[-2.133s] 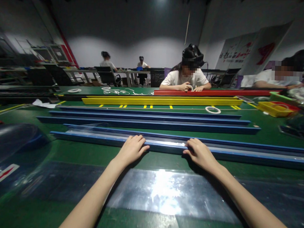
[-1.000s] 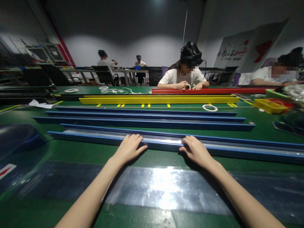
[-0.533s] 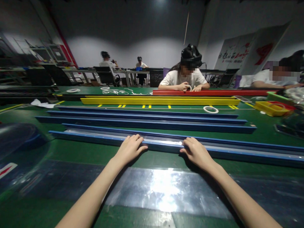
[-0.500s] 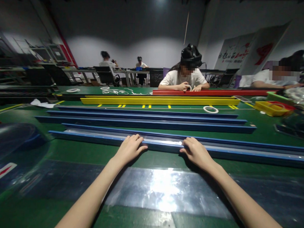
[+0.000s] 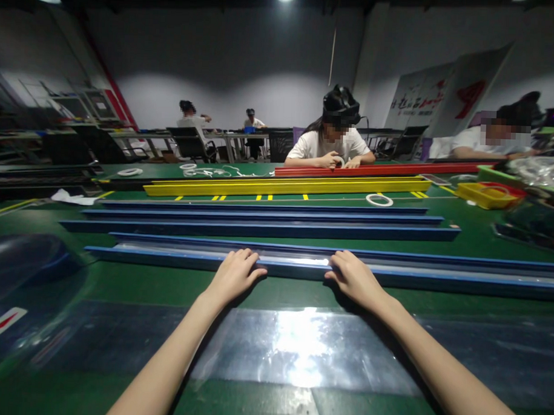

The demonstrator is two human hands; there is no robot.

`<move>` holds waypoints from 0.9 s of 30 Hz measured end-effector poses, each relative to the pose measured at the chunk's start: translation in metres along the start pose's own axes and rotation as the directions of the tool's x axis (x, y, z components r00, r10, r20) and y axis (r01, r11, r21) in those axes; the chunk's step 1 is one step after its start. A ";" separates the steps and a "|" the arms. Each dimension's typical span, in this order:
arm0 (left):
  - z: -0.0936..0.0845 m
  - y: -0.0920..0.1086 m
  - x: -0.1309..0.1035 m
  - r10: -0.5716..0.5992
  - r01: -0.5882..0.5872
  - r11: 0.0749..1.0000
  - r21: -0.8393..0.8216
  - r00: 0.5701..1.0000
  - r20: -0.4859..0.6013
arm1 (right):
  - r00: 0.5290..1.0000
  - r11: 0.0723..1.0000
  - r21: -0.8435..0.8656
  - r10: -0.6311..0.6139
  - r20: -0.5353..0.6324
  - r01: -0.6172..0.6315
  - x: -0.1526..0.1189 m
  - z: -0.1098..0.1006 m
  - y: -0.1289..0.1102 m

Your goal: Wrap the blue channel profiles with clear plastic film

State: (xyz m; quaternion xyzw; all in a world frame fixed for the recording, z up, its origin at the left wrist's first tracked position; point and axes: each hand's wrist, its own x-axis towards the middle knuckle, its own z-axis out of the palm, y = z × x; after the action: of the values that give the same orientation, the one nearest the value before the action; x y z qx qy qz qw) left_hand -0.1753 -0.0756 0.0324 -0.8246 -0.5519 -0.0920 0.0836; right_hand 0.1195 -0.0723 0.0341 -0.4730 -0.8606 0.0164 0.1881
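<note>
A long blue channel strip (image 5: 297,270) lies across the green table, its open side up, with a clear glossy lining along its trough. My left hand (image 5: 235,272) is closed over its near wall, fingers inside the trough and thumb along the front face. To the right, my right hand (image 5: 355,278) grips the same wall, its fingers curled over the edge. A short stretch of channel shows between the two hands. Closer to me, a clear plastic sheet (image 5: 254,346) lies flat under my forearms and reflects the lamp.
Beyond are more blue strips (image 5: 258,229), yellow strips (image 5: 282,184) and a red strip (image 5: 396,169), where a co-worker (image 5: 331,143) leans over a tape roll. A white ring (image 5: 379,200) and yellow tray (image 5: 484,195) lie right. Rolled clear plastic (image 5: 24,268) sits left.
The whole view has shifted slightly, with the room now sitting a little lower and further left. Both hands keep their hold on the blue channel strip.
</note>
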 end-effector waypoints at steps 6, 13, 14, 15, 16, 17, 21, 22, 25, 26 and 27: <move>0.000 0.000 0.000 0.004 -0.004 1.000 0.013 1.000 -0.012 | 1.000 1.000 -0.014 -0.008 -0.015 0.008 0.000 0.003 0.002; -0.003 0.002 0.000 0.001 -0.001 1.000 -0.005 1.000 -0.008 | 1.000 1.000 -0.016 -0.002 -0.015 0.001 0.000 0.003 0.001; -0.003 0.002 0.000 0.001 -0.001 1.000 -0.002 1.000 -0.005 | 1.000 1.000 -0.017 0.000 -0.013 0.000 0.000 0.003 0.001; -0.003 0.002 0.000 0.001 -0.001 1.000 0.000 1.000 -0.002 | 1.000 1.000 -0.018 0.002 -0.011 -0.002 0.000 0.003 0.000; -0.004 0.002 0.000 0.001 -0.001 1.000 0.001 1.000 0.000 | 1.000 1.000 -0.020 0.003 -0.010 -0.003 0.000 0.003 0.000; -0.003 0.002 0.000 0.002 -0.002 1.000 0.000 1.000 0.002 | 1.000 1.000 -0.021 0.001 -0.011 -0.002 0.000 0.003 0.001; -0.002 0.001 0.000 0.010 -0.010 1.000 -0.007 1.000 -0.006 | 1.000 1.000 -0.024 -0.014 -0.026 0.014 0.000 0.005 0.003; -0.002 0.000 0.000 0.010 -0.010 1.000 -0.008 1.000 -0.008 | 0.999 1.000 -0.023 -0.017 -0.030 0.016 0.000 0.006 0.004; -0.002 0.000 0.000 0.009 -0.009 1.000 -0.006 1.000 -0.005 | 0.999 1.000 -0.019 -0.022 -0.035 0.021 0.000 0.008 0.005; -0.002 0.000 0.000 0.009 -0.009 1.000 -0.004 1.000 -0.003 | 0.999 1.000 -0.016 -0.022 -0.034 0.022 0.000 0.008 0.005; -0.002 0.000 0.000 0.010 -0.010 1.000 -0.001 1.000 -0.002 | 0.999 1.000 -0.014 -0.022 -0.033 0.021 0.000 0.007 0.005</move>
State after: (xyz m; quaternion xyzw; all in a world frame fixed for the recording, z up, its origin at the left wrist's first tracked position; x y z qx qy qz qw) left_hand -0.1751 -0.0761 0.0340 -0.8272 -0.5478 -0.0928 0.0840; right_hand 0.1210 -0.0683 0.0261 -0.4651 -0.8626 0.0007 0.1992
